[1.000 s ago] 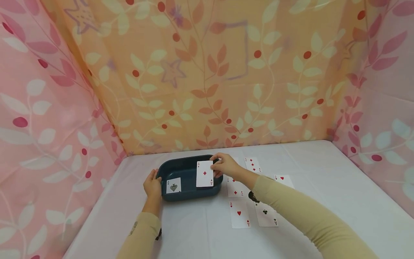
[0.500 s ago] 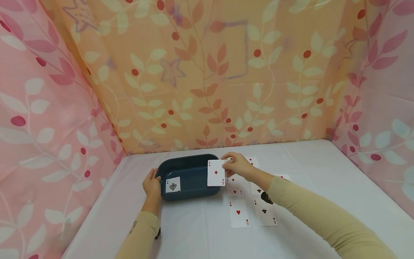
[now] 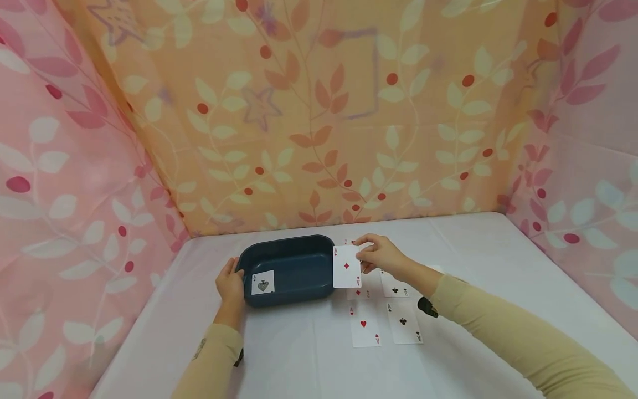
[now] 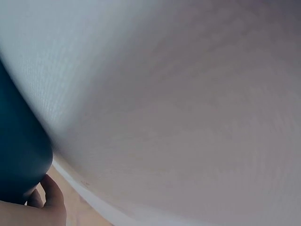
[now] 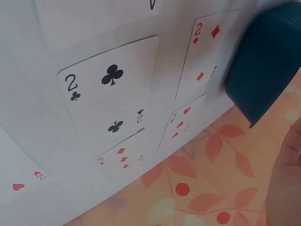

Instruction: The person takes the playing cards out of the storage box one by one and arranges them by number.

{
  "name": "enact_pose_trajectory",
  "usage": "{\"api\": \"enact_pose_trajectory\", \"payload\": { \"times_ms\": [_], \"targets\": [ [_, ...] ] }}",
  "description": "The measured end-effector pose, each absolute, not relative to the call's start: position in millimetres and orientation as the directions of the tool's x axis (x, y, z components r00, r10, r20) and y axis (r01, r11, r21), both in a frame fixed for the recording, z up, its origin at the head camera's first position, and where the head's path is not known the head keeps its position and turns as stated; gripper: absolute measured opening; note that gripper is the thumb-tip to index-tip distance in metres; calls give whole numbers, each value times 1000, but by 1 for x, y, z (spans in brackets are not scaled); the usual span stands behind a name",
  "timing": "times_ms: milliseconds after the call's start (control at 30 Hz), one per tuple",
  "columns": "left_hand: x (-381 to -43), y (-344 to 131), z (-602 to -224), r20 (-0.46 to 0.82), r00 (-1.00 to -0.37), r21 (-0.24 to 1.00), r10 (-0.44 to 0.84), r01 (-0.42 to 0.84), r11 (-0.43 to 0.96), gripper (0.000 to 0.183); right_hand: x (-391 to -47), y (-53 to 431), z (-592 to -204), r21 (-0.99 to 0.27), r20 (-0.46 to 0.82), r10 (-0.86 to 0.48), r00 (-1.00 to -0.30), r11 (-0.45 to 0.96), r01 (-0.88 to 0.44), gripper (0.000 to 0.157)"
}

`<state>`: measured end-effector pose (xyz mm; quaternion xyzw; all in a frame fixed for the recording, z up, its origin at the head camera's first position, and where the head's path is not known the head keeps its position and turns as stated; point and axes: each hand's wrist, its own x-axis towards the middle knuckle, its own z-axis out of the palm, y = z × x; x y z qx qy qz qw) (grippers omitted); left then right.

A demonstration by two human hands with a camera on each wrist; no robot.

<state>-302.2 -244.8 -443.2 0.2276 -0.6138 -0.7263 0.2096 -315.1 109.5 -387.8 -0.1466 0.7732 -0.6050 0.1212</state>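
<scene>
My left hand (image 3: 231, 284) grips the left end of a dark blue rectangular tray (image 3: 299, 297), thumb at its rim. In the left wrist view, fingers (image 4: 54, 193) bend against the tray's end. An ace of spades (image 3: 262, 282) lies face up inside the tray, at its left. My right hand (image 3: 382, 256) pinches the right edge of an ace of diamonds (image 3: 346, 267), held up facing me just by the tray's right end. The raised card partly covers a two of diamonds (image 5: 203, 52) on the table.
Right of the tray, face-up cards lie on the white-covered table (image 3: 279, 354): an ace of hearts (image 3: 364, 327), an ace of clubs (image 3: 404, 324), a two of clubs (image 5: 110, 89), a three of diamonds (image 5: 123, 153) and others. Patterned cloth (image 3: 299, 138) stands behind.
My right hand has moved right with the ace of diamonds, from over the tray's right part to beyond its right end. My left hand stays on the tray.
</scene>
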Motion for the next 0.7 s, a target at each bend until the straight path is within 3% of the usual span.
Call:
{"api": "enact_pose_trajectory", "payload": {
  "times_ms": [700],
  "targets": [
    [-300, -245, -441, -80, -812, 989, -579, 7, -146, 56, -304, 153, -386, -972, -3, -360, -933, 222, -82, 38]
  ]
}}
